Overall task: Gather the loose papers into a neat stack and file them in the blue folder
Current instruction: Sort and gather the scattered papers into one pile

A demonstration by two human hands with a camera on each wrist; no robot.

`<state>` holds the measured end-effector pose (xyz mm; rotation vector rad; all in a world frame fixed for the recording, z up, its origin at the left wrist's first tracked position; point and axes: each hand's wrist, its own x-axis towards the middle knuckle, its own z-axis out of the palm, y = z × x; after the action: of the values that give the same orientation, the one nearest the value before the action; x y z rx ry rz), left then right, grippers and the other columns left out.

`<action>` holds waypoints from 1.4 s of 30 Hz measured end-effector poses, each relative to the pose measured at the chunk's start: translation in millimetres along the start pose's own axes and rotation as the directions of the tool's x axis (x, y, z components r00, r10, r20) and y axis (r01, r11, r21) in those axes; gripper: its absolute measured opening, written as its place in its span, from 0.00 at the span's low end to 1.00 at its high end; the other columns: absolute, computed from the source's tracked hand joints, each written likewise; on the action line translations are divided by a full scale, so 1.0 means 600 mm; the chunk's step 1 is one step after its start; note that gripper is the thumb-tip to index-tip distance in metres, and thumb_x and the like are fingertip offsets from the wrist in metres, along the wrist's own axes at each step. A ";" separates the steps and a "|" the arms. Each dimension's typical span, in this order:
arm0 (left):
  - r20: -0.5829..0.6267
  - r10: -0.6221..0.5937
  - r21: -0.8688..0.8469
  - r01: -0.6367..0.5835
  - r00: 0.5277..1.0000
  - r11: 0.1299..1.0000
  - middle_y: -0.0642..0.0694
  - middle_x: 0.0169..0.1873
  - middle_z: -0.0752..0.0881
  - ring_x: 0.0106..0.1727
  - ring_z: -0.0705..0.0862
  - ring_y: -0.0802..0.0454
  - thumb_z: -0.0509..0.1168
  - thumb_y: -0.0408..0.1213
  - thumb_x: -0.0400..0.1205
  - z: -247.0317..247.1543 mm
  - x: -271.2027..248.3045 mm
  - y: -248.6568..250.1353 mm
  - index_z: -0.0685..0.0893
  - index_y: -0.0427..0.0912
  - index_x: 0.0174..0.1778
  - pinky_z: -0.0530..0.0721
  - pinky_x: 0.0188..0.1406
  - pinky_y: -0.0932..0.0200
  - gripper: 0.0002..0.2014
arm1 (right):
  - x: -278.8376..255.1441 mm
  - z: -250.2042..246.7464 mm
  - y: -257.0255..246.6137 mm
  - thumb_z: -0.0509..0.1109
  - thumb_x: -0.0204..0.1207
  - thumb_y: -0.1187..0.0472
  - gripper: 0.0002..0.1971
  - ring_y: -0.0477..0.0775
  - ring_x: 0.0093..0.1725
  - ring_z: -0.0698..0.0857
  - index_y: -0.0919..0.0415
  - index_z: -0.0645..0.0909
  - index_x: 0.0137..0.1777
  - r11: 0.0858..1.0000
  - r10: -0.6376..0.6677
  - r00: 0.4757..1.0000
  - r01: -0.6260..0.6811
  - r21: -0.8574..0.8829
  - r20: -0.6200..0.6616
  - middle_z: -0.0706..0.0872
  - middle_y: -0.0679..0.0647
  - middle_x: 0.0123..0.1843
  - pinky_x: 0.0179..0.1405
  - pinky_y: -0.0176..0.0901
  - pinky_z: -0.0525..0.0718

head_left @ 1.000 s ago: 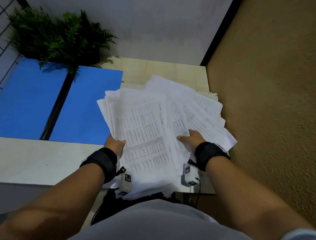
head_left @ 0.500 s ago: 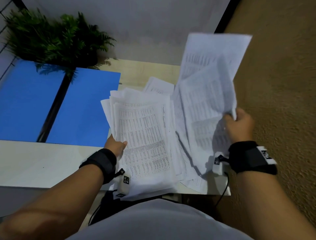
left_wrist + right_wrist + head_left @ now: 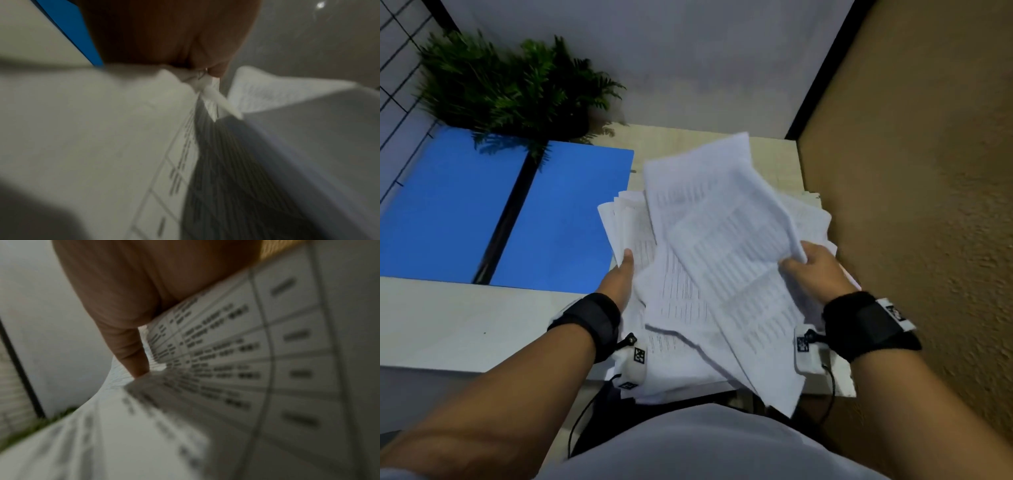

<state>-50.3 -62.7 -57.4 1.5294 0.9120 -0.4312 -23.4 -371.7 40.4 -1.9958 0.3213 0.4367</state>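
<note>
**Mid-gather: a bunch of sheets heading onto the main pile**

Closest to the body, the near ends of the papers [image 3: 688, 363] hang off the front edge of the bench [image 3: 465, 329], so that's the first thing to watch, a careless tug could slide some onto the floor. The right hand [image 3: 813, 270] has its fingers and thumb curled round the edge of a fanned bunch of sheets [image 3: 722, 240], tilted and lying across the pile. The left hand [image 3: 619, 277] is on the pile's left edge with the thumb on top; the left wrist view shows paper pinched under it, so I'd call that a grip on the pile too.

If it were me: lay the bunch flat on the pile, don't let go until the left hand has it pinned, then pull the whole lot back fully onto the bench, stand it on edge and tap two sides square. Loose paper slips easily, so squeeze it from both sides.

Further out, the blue folder [image 3: 565, 219] lies open and flat just left of the pile, touching or tucked under its edge, I can't tell which. Nothing is filed in it yet. Behind that, a fern [image 3: 510, 85] sits against the wall
</note>
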 end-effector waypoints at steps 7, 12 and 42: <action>0.038 0.154 -0.062 -0.152 0.987 0.986 0.49 0.63 0.87 0.63 0.85 0.46 0.75 0.46 0.77 -0.003 0.021 -0.032 0.80 0.48 0.72 0.80 0.67 0.48 0.26 | 0.020 0.028 0.050 0.75 0.75 0.63 0.07 0.56 0.33 0.83 0.62 0.81 0.38 0.942 0.113 0.968 -0.032 -0.334 0.223 0.84 0.56 0.32 0.35 0.47 0.82; -0.027 0.155 -0.031 -0.156 0.988 0.987 0.38 0.64 0.86 0.65 0.84 0.38 0.74 0.26 0.76 0.007 0.044 -0.045 0.81 0.41 0.69 0.79 0.71 0.39 0.25 | 0.033 0.008 0.035 0.76 0.74 0.60 0.14 0.58 0.40 0.79 0.63 0.75 0.35 0.762 0.088 0.987 0.022 -0.648 0.137 0.77 0.54 0.34 0.33 0.42 0.72; 0.216 0.181 -0.245 -0.126 0.959 0.961 0.59 0.66 0.81 0.72 0.79 0.55 0.73 0.61 0.74 0.016 -0.007 -0.027 0.70 0.58 0.76 0.71 0.69 0.54 0.36 | 0.035 0.181 0.072 0.59 0.81 0.67 0.09 0.53 0.49 0.74 0.55 0.63 0.55 0.974 0.161 0.936 -0.202 -0.101 -0.314 0.74 0.57 0.50 0.50 0.43 0.72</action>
<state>-62.8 -74.2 -67.0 1.2944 0.6270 -0.3720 -39.8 -293.9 -47.9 -2.1744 0.6909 0.2681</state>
